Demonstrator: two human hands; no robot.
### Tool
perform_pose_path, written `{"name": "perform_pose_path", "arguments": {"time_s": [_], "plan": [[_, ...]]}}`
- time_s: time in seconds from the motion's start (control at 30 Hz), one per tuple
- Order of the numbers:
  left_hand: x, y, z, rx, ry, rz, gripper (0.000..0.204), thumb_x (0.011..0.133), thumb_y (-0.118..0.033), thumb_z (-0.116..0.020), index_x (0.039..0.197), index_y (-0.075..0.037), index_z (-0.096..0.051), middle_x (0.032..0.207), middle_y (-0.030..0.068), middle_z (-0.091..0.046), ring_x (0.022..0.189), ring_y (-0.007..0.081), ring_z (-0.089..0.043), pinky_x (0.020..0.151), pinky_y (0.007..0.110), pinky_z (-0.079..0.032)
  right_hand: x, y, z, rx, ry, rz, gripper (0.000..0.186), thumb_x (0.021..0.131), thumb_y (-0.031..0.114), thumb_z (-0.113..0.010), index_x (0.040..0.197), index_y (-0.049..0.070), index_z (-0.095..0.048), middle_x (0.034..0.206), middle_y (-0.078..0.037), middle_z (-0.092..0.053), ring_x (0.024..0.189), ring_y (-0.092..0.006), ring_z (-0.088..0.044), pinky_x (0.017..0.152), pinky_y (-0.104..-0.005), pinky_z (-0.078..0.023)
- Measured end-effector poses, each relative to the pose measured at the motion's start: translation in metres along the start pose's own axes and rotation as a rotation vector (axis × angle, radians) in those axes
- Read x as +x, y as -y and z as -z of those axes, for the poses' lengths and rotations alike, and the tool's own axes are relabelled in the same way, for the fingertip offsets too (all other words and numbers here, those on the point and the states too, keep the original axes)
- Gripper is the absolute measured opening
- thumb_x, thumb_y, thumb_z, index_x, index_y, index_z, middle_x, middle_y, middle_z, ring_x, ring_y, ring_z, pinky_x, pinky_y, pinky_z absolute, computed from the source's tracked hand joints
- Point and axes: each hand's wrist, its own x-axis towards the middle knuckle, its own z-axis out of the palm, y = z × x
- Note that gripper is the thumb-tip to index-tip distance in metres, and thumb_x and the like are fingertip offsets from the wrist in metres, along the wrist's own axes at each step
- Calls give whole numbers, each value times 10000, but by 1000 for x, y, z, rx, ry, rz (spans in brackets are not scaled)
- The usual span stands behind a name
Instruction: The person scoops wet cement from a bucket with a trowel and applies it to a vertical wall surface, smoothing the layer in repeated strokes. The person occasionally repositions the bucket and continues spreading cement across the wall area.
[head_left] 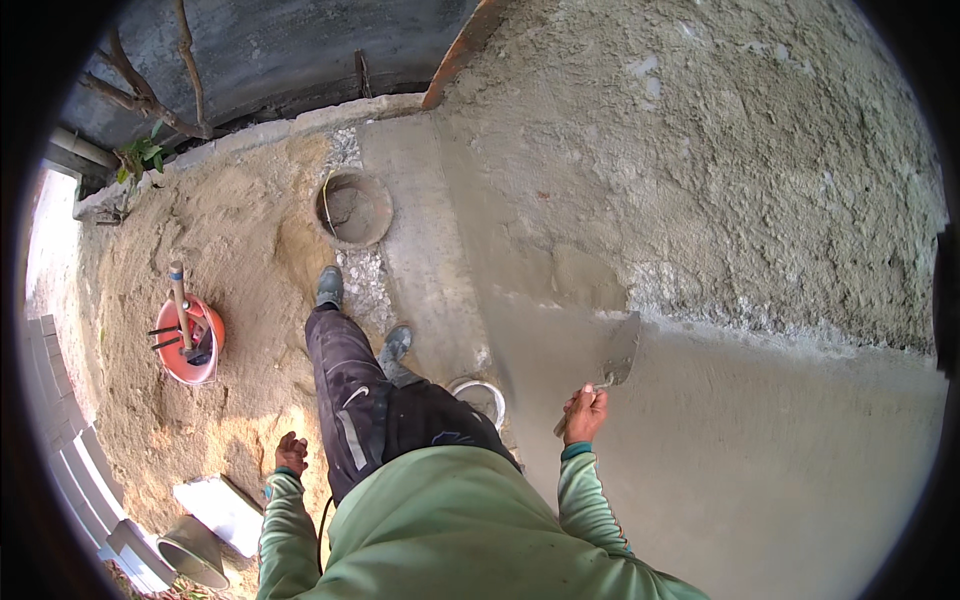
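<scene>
My right hand [586, 413] is closed around the handle of a trowel [622, 350]. The grey blade lies against or just in front of the plastered wall, near the line where smooth grey plaster [760, 430] meets rough, lumpy plaster [740, 180]. Whether it touches the surface I cannot tell. My left hand [291, 453] hangs low over the sandy ground, its fingers loosely bent and apart with nothing seen in them. A white-rimmed bucket [481, 400] stands by my legs near the wall foot, partly hidden by my clothing.
Ahead, a round tub [375, 215] of grey mortar stands beside the concrete strip [425, 240]. Left, an orange bucket [208, 350] holds wooden-handled tools on sandy ground [200, 240]. A tipped grey bucket [190, 552] and white board [215, 510] lie lower left. A board edge [462, 50] borders the wall.
</scene>
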Motion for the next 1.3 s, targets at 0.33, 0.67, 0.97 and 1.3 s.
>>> {"name": "perform_pose_path", "arguments": {"time_s": [0.33,0.67,0.97,1.3], "plan": [[-3,-23,21,-83,-31,-111,508,920,-83,-593,1412,-127,-474,1084,6,-613,786,119,-553,547,304,-402,157,-2,-119,-445,348,-267,221,1011,293,-572,925,91,-544,728,-27,-582,530,-146,-549,458,-330,-468],[-54,80,105,-50,-227,84,540,913,-150,-688,1413,-112,-488,1080,40,-610,744,175,-561,566,412,-450,170,-133,-63,-732,251,-358,148,927,211,-662,970,72,-636,630,-62,-559,439,-214,-519,388,-396,-411],[-40,52,77,-50,-66,202,327,947,-140,-602,1257,-181,-508,985,-16,-615,717,144,-484,571,383,-377,103,-73,-30,-319,15,-105,168,920,159,-693,862,98,-547,666,26,-530,495,-83,-448,430,-263,-359],[30,-92,-16,7,151,-352,574,914,-182,-708,1443,-133,-489,1343,63,-548,958,146,-589,614,293,-463,53,42,22,-37,27,-272,120,958,163,-657,915,82,-580,744,-18,-594,546,-99,-512,485,-255,-422]]}}
